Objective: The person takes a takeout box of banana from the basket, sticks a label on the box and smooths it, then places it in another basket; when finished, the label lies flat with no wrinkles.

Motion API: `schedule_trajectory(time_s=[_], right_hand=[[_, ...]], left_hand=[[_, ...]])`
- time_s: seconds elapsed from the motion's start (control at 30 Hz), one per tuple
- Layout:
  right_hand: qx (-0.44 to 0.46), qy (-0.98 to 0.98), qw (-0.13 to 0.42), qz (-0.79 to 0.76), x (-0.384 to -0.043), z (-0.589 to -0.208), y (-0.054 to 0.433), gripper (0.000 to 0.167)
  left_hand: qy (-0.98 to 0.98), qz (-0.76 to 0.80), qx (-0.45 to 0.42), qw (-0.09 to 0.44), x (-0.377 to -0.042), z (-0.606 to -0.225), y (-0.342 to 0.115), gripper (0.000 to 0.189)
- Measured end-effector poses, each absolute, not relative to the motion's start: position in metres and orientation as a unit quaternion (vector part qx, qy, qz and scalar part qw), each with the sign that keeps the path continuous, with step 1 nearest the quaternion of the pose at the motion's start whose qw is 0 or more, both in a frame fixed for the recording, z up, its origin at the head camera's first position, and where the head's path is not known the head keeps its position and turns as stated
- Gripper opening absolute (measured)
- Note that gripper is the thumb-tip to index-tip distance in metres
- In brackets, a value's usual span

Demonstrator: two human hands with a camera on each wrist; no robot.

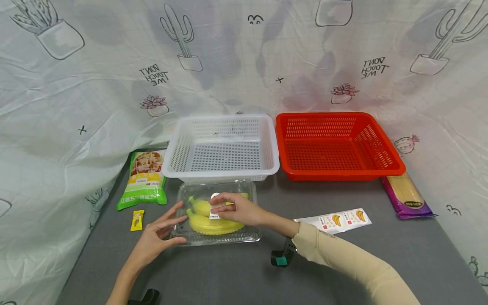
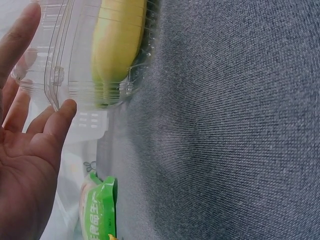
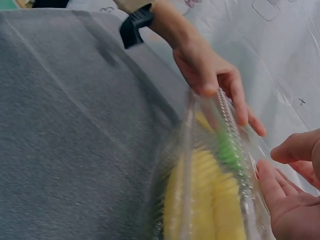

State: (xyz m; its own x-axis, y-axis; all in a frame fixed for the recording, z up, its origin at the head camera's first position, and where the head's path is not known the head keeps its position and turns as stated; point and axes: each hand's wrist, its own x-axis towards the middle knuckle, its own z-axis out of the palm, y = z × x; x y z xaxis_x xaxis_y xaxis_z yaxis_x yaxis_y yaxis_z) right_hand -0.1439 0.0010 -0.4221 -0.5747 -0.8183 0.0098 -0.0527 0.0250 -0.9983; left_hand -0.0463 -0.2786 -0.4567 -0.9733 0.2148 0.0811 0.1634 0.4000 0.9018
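A clear plastic clamshell box lies closed on the grey cloth, with yellow bananas inside. On its lid is a small white label, partly covered by my right hand, whose fingertips touch the lid there. In the right wrist view that hand's fingers lie along the lid. My left hand steadies the box's left end, its fingers spread. The left wrist view shows its thumb against the box's corner. A strip of banana labels lies right of the box, partly behind my right forearm.
A white basket and a red basket stand behind the box. At the left are a green food bag and a small yellow packet. A purple noodle pack lies at the right, partly under the red basket.
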Motion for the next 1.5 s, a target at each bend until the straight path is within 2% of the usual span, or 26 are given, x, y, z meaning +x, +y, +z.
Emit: schedule_trajectory(time_s=[0.17,0.3,0.4,0.53,0.7,0.8,0.9,1.0,1.27,1.37,1.5], right_hand=[[-0.366,0.633,0.323,-0.601,-0.136,-0.421,0.008,0.038],[-0.375,0.638,0.276,-0.614,-0.13,-0.422,0.02,0.034],[-0.376,0.647,0.2,-0.633,-0.125,-0.426,0.035,0.034],[-0.387,0.673,0.066,-0.627,-0.126,-0.436,0.065,0.038],[-0.392,0.728,-0.099,-0.554,-0.142,-0.45,0.114,0.047],[-0.394,0.76,-0.174,-0.487,-0.152,-0.458,0.147,0.049],[-0.403,0.777,-0.221,-0.429,-0.161,-0.461,0.18,0.039],[-0.407,0.785,-0.251,-0.394,-0.17,-0.459,0.21,0.035],[-0.354,0.823,-0.314,-0.316,-0.19,-0.455,0.286,0.054],[-0.315,0.847,-0.307,-0.298,-0.193,-0.453,0.313,0.06],[-0.261,0.89,-0.257,-0.27,-0.192,-0.451,0.345,0.05]], left_hand=[[0.837,0.535,0.111,0.027,-0.048,-0.457,-0.278,0.055],[0.828,0.546,0.123,0.021,-0.048,-0.459,-0.274,0.056],[0.836,0.531,0.137,0.011,-0.046,-0.46,-0.269,0.064],[0.86,0.494,0.125,-0.002,-0.045,-0.461,-0.262,0.081],[0.876,0.475,0.087,-0.01,-0.048,-0.46,-0.257,0.089],[0.893,0.443,0.077,-0.031,-0.048,-0.461,-0.255,0.093],[0.903,0.419,0.071,-0.067,-0.049,-0.462,-0.254,0.094],[0.903,0.413,0.067,-0.095,-0.049,-0.464,-0.254,0.093],[0.901,0.406,0.074,-0.131,-0.05,-0.466,-0.253,0.086],[0.901,0.405,0.074,-0.136,-0.05,-0.466,-0.253,0.085],[0.902,0.401,0.075,-0.144,-0.05,-0.465,-0.253,0.083]])
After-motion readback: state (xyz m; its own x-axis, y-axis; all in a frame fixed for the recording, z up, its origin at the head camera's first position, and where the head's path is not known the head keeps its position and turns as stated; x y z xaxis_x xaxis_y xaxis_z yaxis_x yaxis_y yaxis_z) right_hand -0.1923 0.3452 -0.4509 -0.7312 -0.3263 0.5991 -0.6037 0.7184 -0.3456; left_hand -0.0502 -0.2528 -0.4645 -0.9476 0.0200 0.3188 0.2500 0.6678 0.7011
